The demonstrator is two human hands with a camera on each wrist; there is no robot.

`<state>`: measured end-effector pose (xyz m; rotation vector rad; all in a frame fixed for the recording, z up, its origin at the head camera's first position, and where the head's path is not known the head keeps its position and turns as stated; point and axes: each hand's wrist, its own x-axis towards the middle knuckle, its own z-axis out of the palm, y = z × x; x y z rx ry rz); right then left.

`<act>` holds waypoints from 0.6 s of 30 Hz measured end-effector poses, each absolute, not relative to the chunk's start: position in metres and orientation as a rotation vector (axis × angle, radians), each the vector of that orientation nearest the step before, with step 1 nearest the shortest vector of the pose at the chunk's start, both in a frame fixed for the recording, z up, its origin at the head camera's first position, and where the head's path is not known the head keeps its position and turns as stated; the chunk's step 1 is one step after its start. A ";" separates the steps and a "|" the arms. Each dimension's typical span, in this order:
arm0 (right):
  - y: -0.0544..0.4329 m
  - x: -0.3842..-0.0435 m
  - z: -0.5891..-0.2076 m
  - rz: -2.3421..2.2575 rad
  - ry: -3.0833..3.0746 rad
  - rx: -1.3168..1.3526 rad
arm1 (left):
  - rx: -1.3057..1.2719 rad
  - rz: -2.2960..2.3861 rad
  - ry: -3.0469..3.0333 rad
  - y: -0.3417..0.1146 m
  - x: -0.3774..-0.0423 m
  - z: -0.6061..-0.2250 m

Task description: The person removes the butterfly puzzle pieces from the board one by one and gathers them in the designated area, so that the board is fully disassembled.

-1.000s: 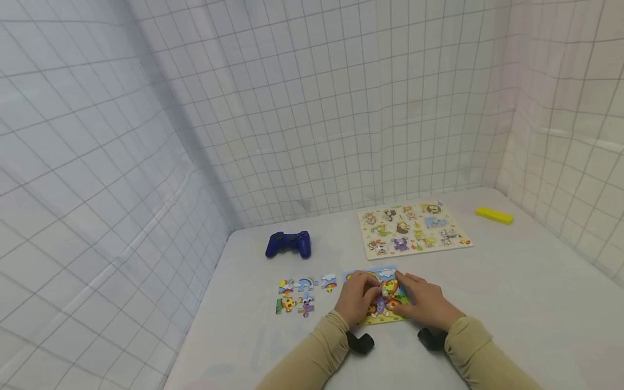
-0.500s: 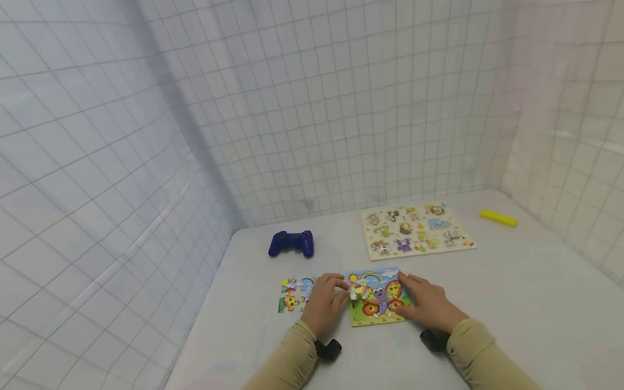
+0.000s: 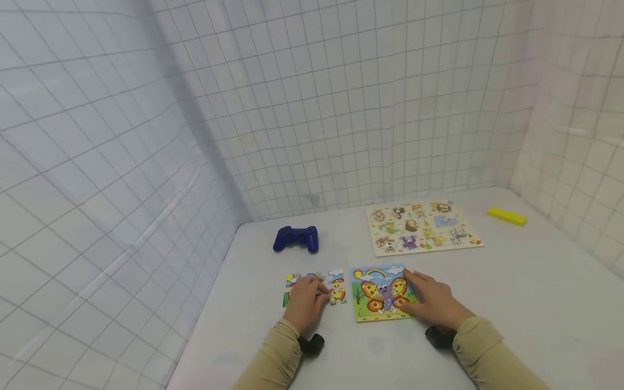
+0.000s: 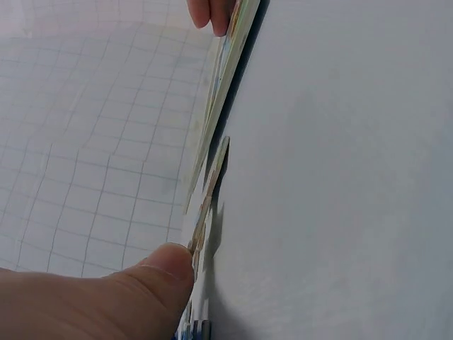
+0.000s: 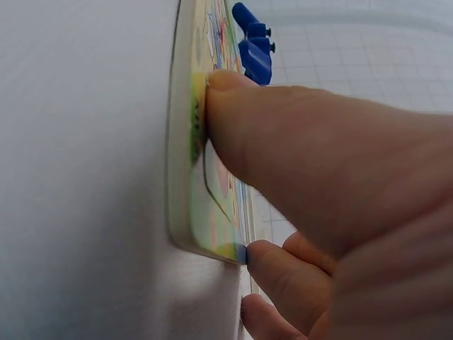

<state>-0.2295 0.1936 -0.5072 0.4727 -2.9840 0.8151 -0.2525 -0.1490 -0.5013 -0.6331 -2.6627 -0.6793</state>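
A square butterfly puzzle board (image 3: 385,292) lies flat on the table. My right hand (image 3: 434,303) rests at its right side, thumb (image 5: 241,120) on the printed face and index fingertip at the edge. Left of the board, my left hand (image 3: 304,303) pinches a small jigsaw piece (image 3: 337,294) showing red and yellow. In the left wrist view my thumb (image 4: 170,262) meets the edge of this piece, which slants over the table with a shadow under it. A cloud piece (image 3: 336,274) lies just above it. Other loose pieces (image 3: 291,279) are partly hidden under my left hand.
A dark blue game controller (image 3: 296,238) lies behind the loose pieces. Behind the butterfly board is a larger animal board (image 3: 424,227). A yellow bar (image 3: 507,216) lies at the far right. Checked white curtains (image 3: 312,119) close in the back and sides.
My left hand has moved left, carrying the piece from over the butterfly board down to the spot below the cloud piece. My right hand has stayed at the board's right side.
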 end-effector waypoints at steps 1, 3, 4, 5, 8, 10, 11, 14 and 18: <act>0.193 -0.230 -0.507 0.818 -2.983 0.474 | -0.625 -0.674 -2.672 -0.149 -0.252 -0.501; 0.192 -0.229 -0.506 0.817 -2.981 0.471 | -0.612 -0.656 -2.686 -0.151 -0.253 -0.500; 0.192 -0.229 -0.506 0.817 -2.977 0.473 | -0.605 -0.654 -2.694 -0.151 -0.252 -0.500; 0.192 -0.228 -0.506 0.817 -2.973 0.474 | -0.602 -0.653 -2.697 -0.151 -0.252 -0.500; 0.192 -0.228 -0.504 0.820 -2.963 0.482 | -0.600 -0.660 -2.702 -0.151 -0.253 -0.500; 0.193 -0.228 -0.505 0.824 -2.961 0.486 | -0.599 -0.668 -2.711 -0.151 -0.253 -0.500; 0.193 -0.228 -0.505 0.828 -2.960 0.488 | -0.601 -0.662 -2.716 -0.151 -0.254 -0.500; 0.194 -0.228 -0.507 0.835 -2.959 0.490 | -0.610 -0.652 -2.738 -0.150 -0.253 -0.501; 0.194 -0.228 -0.507 0.849 -2.961 0.490 | -0.615 -0.630 -2.751 -0.149 -0.253 -0.502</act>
